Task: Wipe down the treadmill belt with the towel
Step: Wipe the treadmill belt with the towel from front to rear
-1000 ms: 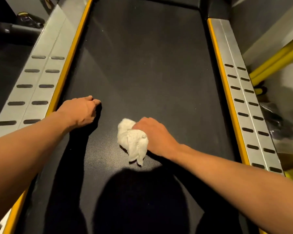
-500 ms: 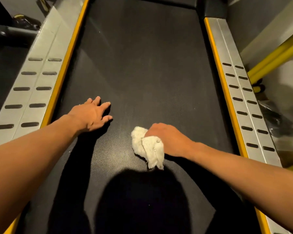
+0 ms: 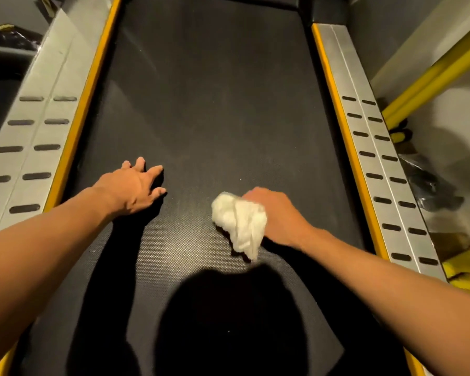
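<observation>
Crumpled white towel [image 3: 239, 222] on belt [image 3: 215, 104], gripped by right hand [image 3: 278, 215], left hand [image 3: 132, 187] fingers [image 3: 154, 170] spread

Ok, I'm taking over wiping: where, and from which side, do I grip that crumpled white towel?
Take the crumpled white cloth towel at its bunched far end, from above on its right, as the right hand does; the near tail lies loose on the black treadmill belt.

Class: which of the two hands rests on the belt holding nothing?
The left hand, fingers spread flat on the treadmill belt; the right hand instead grips the white towel.
</observation>
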Demonstrator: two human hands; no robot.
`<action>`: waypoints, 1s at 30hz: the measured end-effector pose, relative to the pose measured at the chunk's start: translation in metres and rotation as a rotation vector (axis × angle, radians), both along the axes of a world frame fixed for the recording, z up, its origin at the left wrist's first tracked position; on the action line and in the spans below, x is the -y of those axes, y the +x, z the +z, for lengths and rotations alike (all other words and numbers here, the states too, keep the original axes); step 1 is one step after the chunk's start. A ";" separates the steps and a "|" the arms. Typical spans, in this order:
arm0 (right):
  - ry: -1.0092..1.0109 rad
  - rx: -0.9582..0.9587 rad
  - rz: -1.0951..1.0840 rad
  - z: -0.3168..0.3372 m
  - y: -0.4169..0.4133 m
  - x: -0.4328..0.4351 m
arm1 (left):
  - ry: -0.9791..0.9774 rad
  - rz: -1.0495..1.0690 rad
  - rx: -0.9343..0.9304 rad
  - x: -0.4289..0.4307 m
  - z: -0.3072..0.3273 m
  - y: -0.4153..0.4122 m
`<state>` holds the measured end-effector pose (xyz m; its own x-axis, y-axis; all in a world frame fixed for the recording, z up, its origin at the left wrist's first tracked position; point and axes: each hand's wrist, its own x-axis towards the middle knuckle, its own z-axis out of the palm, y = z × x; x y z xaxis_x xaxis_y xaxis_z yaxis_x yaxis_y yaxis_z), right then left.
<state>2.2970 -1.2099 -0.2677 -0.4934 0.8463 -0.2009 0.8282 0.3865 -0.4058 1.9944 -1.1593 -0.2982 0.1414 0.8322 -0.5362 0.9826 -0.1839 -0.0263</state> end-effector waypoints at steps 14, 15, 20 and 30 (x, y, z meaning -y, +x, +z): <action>0.047 0.040 -0.179 -0.006 0.014 0.005 | 0.028 0.100 0.002 0.007 0.008 0.016; 0.085 0.053 -0.276 -0.005 0.027 -0.007 | 0.033 0.103 0.002 0.006 0.009 0.018; 0.173 0.141 -0.678 -0.019 0.107 -0.037 | 0.041 0.046 -0.002 0.008 0.006 0.018; -0.090 -0.024 -0.102 0.006 0.015 0.027 | -0.006 0.045 -0.017 0.004 0.004 0.018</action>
